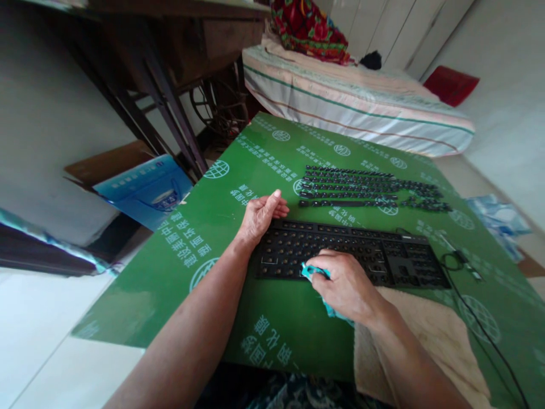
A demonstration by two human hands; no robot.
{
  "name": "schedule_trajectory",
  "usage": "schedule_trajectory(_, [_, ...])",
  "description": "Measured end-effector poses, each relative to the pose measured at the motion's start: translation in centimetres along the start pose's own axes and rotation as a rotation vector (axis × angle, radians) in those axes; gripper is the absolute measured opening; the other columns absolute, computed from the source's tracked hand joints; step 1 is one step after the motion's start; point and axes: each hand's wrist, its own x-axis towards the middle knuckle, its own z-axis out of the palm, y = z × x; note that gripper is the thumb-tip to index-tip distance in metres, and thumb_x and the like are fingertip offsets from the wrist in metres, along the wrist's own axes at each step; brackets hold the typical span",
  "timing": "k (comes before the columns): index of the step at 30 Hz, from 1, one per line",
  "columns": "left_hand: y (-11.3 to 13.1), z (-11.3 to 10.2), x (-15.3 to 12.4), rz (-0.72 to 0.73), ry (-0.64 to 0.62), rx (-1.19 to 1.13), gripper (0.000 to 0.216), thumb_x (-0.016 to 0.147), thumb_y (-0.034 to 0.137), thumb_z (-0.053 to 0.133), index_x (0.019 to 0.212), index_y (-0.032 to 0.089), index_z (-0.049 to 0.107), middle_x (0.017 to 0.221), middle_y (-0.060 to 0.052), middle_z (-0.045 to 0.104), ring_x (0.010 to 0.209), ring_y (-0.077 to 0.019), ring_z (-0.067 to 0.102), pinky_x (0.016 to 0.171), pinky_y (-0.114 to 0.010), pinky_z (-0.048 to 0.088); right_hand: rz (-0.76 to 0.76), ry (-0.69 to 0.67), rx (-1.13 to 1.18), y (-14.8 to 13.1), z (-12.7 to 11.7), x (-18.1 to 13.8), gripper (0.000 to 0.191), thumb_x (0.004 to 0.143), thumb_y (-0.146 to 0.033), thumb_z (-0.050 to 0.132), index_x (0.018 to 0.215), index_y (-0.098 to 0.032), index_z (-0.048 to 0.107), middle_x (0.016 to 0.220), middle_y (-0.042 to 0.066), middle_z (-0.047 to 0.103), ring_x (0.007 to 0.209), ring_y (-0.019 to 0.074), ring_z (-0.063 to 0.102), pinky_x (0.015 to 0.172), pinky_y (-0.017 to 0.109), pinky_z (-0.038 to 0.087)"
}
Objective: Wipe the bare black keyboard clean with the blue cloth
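Note:
A black keyboard (374,255) with its keycaps taken off lies on a green printed board (213,227). My left hand (260,215) rests at the keyboard's far left corner, fingers curled against its edge. My right hand (344,287) is closed on a small turquoise cloth (313,272) and presses it onto the keyboard's near edge. The loose black keycaps (366,190) are laid out in rows on the board beyond the keyboard.
The keyboard's black cable (481,324) runs off to the right. A beige towel (430,341) lies under my right forearm. A bed (357,102) stands beyond the board, a dark wooden table (170,68) at the left, a blue bag (147,190) below it.

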Motion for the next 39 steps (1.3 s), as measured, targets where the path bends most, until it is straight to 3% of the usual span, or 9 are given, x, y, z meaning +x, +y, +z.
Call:
schedule_trajectory(8, [-0.2,-0.1,0.1,0.006,-0.007,0.0,0.059,0.073,0.07,0.052,0.078,0.013,0.066,0.07,-0.008,0.07,0.063,-0.0169,0.065,0.067,-0.031,0.053,-0.027,-0.137,-0.311,-3.0,0.8,1.3,0.022,0.081,-0.014,0.045,0.077,-0.018,0.067,0.084,0.005,0.067,0.08,0.0165,0.062,0.07,0.026,0.039])
schedule_trajectory(13, [-0.6,-0.1,0.3,0.012,-0.016,-0.003,0.058,0.076,0.068,0.05,0.079,0.013,0.066,0.07,-0.008,0.07,0.063,-0.0166,0.066,0.065,-0.029,0.052,-0.035,-0.187,-0.382,-3.7,0.8,1.5,0.024,0.079,-0.014,0.044,0.079,-0.017,0.068,0.085,0.007,0.069,0.08,0.0192,0.063,0.068,0.029,0.04])
schedule_trajectory(18, [-0.9,-0.1,0.4,0.031,-0.04,0.009,0.058,0.076,0.069,0.049,0.08,0.013,0.067,0.071,-0.008,0.071,0.064,-0.016,0.066,0.063,-0.028,0.051,0.05,-0.166,-0.309,-2.9,0.5,2.2,0.018,0.075,-0.019,0.051,0.065,-0.017,0.065,0.071,0.006,0.069,0.067,0.0178,0.061,0.058,0.026,0.033])
schedule_trajectory(23, [-1.2,-0.1,0.4,0.053,-0.055,0.026,0.058,0.076,0.069,0.049,0.079,0.014,0.067,0.072,-0.008,0.071,0.063,-0.0158,0.065,0.062,-0.027,0.05,0.105,-0.216,-0.083,-1.8,0.2,2.6,0.023,0.074,-0.018,0.053,0.051,-0.018,0.055,0.048,-0.001,0.056,0.052,0.0116,0.051,0.05,0.023,0.024])
schedule_trajectory(28, [-1.3,0.0,0.4,0.058,-0.055,0.044,0.059,0.077,0.069,0.047,0.08,0.014,0.067,0.072,-0.008,0.071,0.063,-0.0159,0.066,0.063,-0.028,0.051,0.018,-0.092,-0.182,-2.8,1.0,2.6,0.02,0.077,-0.018,0.049,0.063,-0.019,0.062,0.069,0.003,0.067,0.067,0.0142,0.059,0.06,0.023,0.034])
schedule_trajectory(31, [-1.2,-0.1,0.4,0.057,-0.05,0.056,0.059,0.077,0.07,0.047,0.081,0.014,0.067,0.073,-0.008,0.072,0.064,-0.0161,0.066,0.064,-0.028,0.051,-0.034,-0.137,-0.287,-4.0,1.3,2.6,0.022,0.079,-0.02,0.047,0.072,-0.018,0.067,0.079,0.007,0.07,0.076,0.017,0.063,0.066,0.025,0.039])
schedule_trajectory(39, [-1.0,-0.1,0.5,0.064,-0.045,0.07,0.058,0.076,0.068,0.049,0.08,0.014,0.067,0.071,-0.008,0.071,0.064,-0.0163,0.065,0.065,-0.029,0.052,-0.13,-0.223,-0.388,-5.8,1.0,3.0,0.023,0.077,-0.019,0.048,0.079,-0.015,0.07,0.08,0.01,0.071,0.074,0.0211,0.065,0.064,0.029,0.043])
